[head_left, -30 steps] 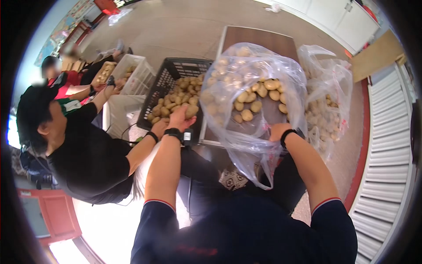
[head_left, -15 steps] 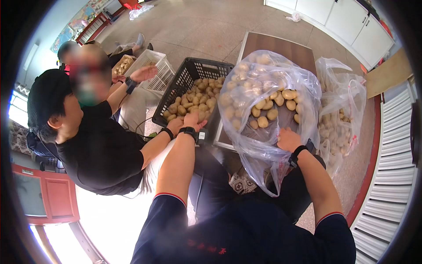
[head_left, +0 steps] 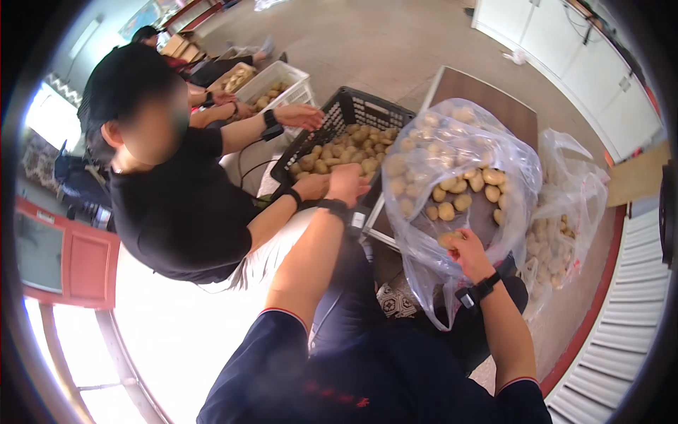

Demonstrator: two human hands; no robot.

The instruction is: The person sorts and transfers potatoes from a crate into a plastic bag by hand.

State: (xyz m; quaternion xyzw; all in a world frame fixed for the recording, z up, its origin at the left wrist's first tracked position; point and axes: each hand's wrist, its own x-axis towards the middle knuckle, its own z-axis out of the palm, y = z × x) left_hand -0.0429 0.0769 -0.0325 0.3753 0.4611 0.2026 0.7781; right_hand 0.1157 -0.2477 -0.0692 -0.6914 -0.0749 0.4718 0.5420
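Over the near edge of the black crate (head_left: pixel 282 159) is my left hand (head_left: pixel 347 184), its fingers pointing right beside the potatoes (head_left: pixel 339 150). Whether it grips a potato does not show. At the mouth of a clear plastic bag (head_left: pixel 417 230), my right hand (head_left: pixel 467 251) holds one potato (head_left: pixel 449 240) between thumb and fingers. More potatoes (head_left: pixel 462 203) lie inside that bag, on a brown-topped table (head_left: pixel 480 88). A co-worker's hand (head_left: pixel 311 186) is next to my left hand, and their other hand (head_left: pixel 300 116) is at the crate's far left side.
Right of the table stands a second clear bag (head_left: pixel 558 240) of potatoes. Beyond the black crate are a white crate (head_left: pixel 289 76) and a box (head_left: pixel 236 76). The co-worker in black (head_left: pixel 180 198) sits close on my left, with another person's arms beyond.
My right hand now holds a potato; earlier it was at the bag's edge with none showing. The co-worker's far hand has moved over to the black crate. The view has shifted.
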